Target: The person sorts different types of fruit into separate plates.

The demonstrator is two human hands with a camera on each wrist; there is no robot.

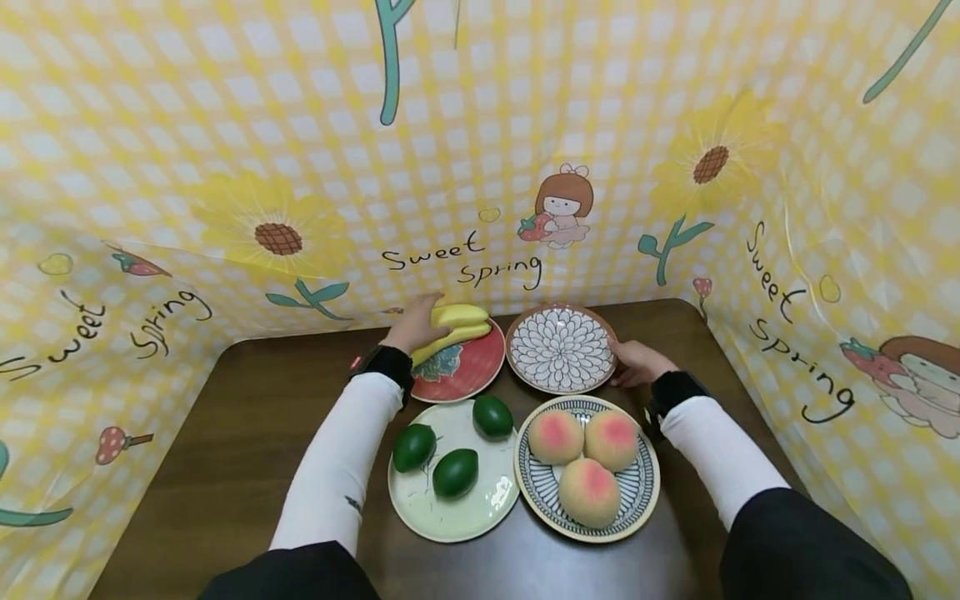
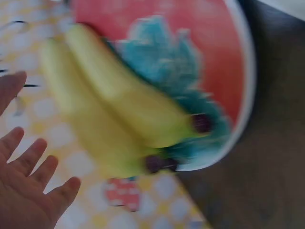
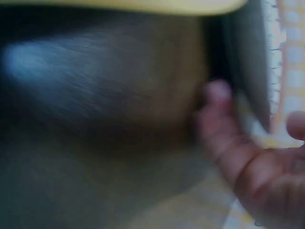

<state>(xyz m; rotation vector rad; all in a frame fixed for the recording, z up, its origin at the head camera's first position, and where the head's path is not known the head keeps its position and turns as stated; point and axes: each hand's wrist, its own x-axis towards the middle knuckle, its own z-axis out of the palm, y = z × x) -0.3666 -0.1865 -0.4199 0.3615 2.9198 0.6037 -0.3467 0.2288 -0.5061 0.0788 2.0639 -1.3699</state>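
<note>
Two yellow bananas (image 2: 105, 100) lie side by side on a red plate (image 1: 480, 362) with a blue-green leaf motif, at the back of the table. Above and beside them is my left hand (image 1: 414, 325), its fingers spread and holding nothing. The left wrist view shows that hand (image 2: 35, 186) apart from the bananas. At the right rim of a plate with a white petal pattern (image 1: 561, 348) is my right hand (image 1: 639, 362). Its thumb and fingers (image 3: 228, 138) stand on either side of the rim, with a gap showing by the thumb.
In front, a pale green plate (image 1: 480, 521) carries several green lemon-shaped fruits (image 1: 455, 472). Beside it, a blue-patterned plate (image 1: 651, 475) bears several peaches (image 1: 589, 493). A yellow checked cloth (image 1: 465, 158) rises behind and at both sides of the brown table (image 1: 247, 417).
</note>
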